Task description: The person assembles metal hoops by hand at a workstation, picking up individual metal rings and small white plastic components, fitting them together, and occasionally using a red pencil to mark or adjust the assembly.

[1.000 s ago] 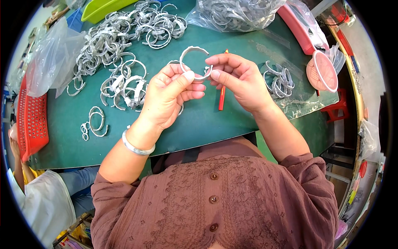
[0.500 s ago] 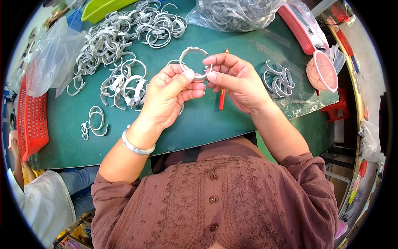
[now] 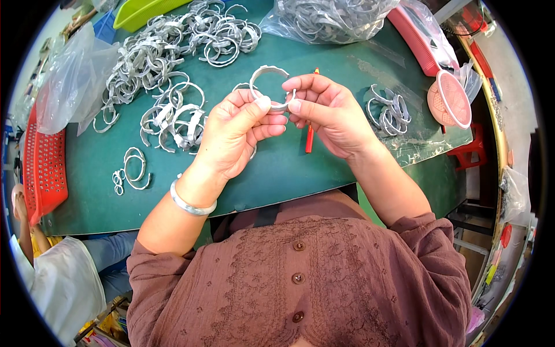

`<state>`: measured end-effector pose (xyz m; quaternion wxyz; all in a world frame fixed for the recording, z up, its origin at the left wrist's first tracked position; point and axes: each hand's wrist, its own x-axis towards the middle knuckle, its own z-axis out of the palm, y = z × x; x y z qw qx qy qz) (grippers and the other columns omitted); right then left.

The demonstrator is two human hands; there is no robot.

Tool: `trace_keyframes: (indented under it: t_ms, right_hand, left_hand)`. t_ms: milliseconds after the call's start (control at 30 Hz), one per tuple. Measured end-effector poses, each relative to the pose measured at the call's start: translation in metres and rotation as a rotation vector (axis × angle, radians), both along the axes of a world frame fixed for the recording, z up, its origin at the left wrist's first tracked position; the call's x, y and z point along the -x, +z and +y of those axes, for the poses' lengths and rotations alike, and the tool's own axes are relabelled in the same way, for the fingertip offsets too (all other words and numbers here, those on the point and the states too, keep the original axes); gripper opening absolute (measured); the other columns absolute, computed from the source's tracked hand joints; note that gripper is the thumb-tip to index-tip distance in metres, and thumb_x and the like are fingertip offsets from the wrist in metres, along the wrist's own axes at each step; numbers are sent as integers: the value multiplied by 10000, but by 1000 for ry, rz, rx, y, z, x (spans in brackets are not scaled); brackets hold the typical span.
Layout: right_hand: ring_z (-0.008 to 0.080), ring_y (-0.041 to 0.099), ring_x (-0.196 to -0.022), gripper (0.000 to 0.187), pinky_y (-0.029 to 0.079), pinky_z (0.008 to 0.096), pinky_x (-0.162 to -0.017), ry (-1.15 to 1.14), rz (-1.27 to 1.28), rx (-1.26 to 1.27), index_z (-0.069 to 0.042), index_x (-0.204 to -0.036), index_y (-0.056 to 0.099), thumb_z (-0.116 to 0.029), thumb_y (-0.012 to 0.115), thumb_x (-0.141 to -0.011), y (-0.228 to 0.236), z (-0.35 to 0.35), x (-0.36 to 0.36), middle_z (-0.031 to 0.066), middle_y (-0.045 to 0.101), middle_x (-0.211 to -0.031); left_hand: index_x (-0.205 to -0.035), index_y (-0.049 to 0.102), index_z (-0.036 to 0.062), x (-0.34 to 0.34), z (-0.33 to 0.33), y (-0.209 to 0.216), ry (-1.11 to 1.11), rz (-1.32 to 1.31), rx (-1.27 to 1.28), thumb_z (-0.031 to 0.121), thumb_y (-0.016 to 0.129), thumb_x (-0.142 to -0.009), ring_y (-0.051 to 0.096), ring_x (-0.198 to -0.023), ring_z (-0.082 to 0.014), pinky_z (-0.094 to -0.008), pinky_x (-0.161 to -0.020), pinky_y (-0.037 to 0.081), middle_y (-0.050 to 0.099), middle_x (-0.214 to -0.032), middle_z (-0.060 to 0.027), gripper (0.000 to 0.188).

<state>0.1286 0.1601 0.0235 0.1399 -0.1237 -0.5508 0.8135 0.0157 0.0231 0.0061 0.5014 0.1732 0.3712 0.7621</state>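
Observation:
Between my two hands, above the green table, is a silver-grey open cuff bangle (image 3: 267,70). My left hand (image 3: 236,124) is closed, pinching its lower left side between thumb and fingers. On its lower right end, by the gap, my right hand (image 3: 329,113) pinches with thumb and index finger. Part of another bangle (image 3: 241,86) shows behind my left fingers; whether that hand holds it I cannot tell. Beneath my right hand lies a red pencil (image 3: 309,139), partly hidden. A silver bangle (image 3: 191,203) circles my left wrist.
Heaped grey bangles (image 3: 147,55) cover the table's back left, with a smaller pile (image 3: 173,121) nearer. Several more bangles (image 3: 388,113) lie right. A bagged heap (image 3: 335,20) stands behind. A pink sieve (image 3: 450,99) and red basket (image 3: 46,168) flank the table (image 3: 277,173); a person (image 3: 66,277) is at left.
My hands and the bangle have barely shifted. At the far left, the other person's hand has moved slightly.

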Motion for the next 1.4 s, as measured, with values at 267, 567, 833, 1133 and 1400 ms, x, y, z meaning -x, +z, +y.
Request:
trace_keyframes:
  t_ms: [267,567,833,1133,1400]
  right_hand:
    - [75,529,-697,236,430,201,-618,-2,-6,24,-15,-986,564,-58,629,-763,-1,1,0,14,567,-822]
    - [77,524,-688,237,434,203,-620,15,-26,46,-14,-987,569,-44,628,-759,-1,3,1,15,564,-832]
    - [82,524,-690,268,435,204,-624,29,-21,80,-6,-1017,565,-36,627,-758,-2,6,-1,19,561,-835]
    - [81,525,-683,281,434,201,-622,26,-21,111,-1,-1036,554,-35,621,-765,-3,7,0,22,563,-826]
    - [90,529,-669,293,438,202,-615,35,7,125,-1,-1049,539,-33,617,-768,-3,9,1,27,566,-804]
  left_hand:
    - [-879,508,34,0,1,2,19,-68,9,180,495,-876,621,-745,-211,-310,-672,527,611,-856,-141,146]
    - [-873,522,26,2,-1,0,17,-61,30,206,442,-887,621,-733,-232,-320,-658,525,611,-838,-151,197]
    - [-895,534,-1,1,0,0,23,-33,42,205,464,-877,629,-717,-220,-299,-633,541,615,-834,-173,219]
    - [-887,542,-3,2,-1,0,19,-19,62,215,483,-870,628,-708,-210,-287,-623,542,615,-820,-167,227]
    - [-860,545,8,2,-1,2,9,-51,82,210,496,-862,622,-727,-228,-307,-638,532,612,-827,-166,208]
